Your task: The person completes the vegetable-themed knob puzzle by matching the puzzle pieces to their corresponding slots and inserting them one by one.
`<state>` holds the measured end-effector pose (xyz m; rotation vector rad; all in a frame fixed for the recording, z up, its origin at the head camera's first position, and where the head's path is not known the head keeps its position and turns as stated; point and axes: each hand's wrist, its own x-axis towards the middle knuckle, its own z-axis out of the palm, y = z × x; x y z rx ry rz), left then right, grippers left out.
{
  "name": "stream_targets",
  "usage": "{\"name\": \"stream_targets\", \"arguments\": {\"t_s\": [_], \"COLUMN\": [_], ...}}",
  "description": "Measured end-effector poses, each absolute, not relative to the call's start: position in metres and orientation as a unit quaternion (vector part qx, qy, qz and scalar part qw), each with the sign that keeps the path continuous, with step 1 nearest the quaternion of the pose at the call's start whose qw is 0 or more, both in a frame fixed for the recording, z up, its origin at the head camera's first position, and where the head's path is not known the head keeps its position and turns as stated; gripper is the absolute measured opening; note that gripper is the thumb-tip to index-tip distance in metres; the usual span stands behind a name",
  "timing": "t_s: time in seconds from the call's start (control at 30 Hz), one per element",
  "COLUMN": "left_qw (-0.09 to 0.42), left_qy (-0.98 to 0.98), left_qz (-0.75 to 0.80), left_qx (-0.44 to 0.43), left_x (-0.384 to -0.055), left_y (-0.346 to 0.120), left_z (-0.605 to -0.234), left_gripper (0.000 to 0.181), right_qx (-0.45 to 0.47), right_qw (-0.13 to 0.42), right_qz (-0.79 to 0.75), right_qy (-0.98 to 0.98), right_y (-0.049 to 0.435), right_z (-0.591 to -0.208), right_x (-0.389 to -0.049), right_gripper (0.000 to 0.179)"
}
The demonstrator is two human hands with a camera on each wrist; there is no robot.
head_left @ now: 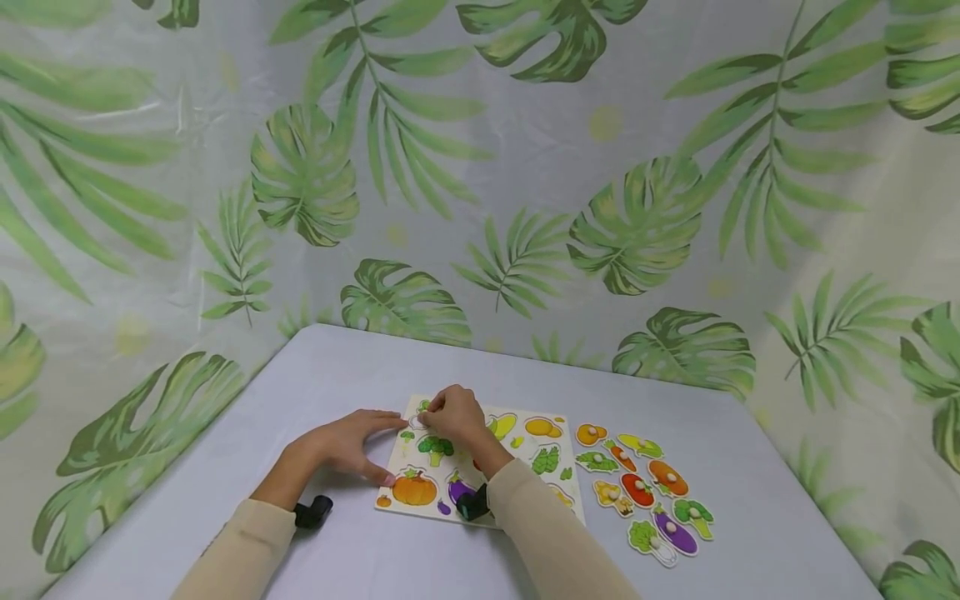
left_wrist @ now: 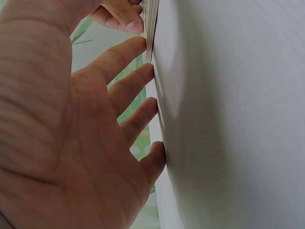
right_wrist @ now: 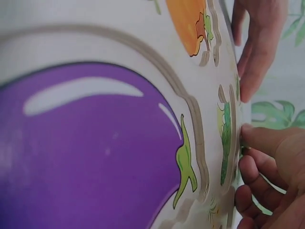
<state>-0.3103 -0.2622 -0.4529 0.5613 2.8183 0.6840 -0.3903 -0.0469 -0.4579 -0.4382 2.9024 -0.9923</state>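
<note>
A wooden vegetable puzzle board (head_left: pixel 480 500) lies on the table. My left hand (head_left: pixel 348 446) spreads along its left side, fingertips by the far left corner and thumb at the edge near the pumpkin picture (head_left: pixel 414 490). Its long fingers (left_wrist: pixel 128 90) show in the left wrist view, close to the board's edge (left_wrist: pixel 150 28). At the far left slot, my right hand (head_left: pixel 456 417) pinches a white puzzle piece (head_left: pixel 417 422) with a green top, partly hidden by the fingers. In the right wrist view the right thumb (right_wrist: pixel 259 138) sits beyond the eggplant picture (right_wrist: pixel 95 152).
Right of the board lie several knobbed vegetable pieces, among them an eggplant (head_left: pixel 678 537), a tomato (head_left: pixel 634 485), a broccoli (head_left: pixel 699 510) and a corn (head_left: pixel 647 446). A leaf-patterned curtain (head_left: pixel 525 250) stands behind the white table (head_left: pixel 337 367).
</note>
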Motion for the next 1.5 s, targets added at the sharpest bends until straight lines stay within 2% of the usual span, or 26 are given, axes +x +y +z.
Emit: {"name": "stream_targets", "arguments": {"t_s": [0.67, 0.97, 1.5], "left_qw": [0.095, 0.091, 0.093], "left_qy": [0.947, 0.950, 0.953], "left_qz": [0.239, 0.230, 0.225], "left_qx": [0.194, 0.192, 0.178], "left_x": [-0.309, -0.311, -0.311], "left_y": [-0.261, -0.261, -0.259], "left_z": [-0.454, -0.456, -0.457], "left_gripper": [0.095, 0.097, 0.097], "right_qx": [-0.154, -0.182, -0.206], "right_qw": [0.029, 0.000, -0.011], "right_qz": [-0.335, -0.341, -0.348], "right_qy": [0.929, 0.922, 0.915], "right_y": [-0.043, -0.032, 0.017], "right_z": [-0.460, -0.459, -0.441], "right_x": [-0.388, -0.385, -0.383], "right_gripper": [0.022, 0.024, 0.025]}}
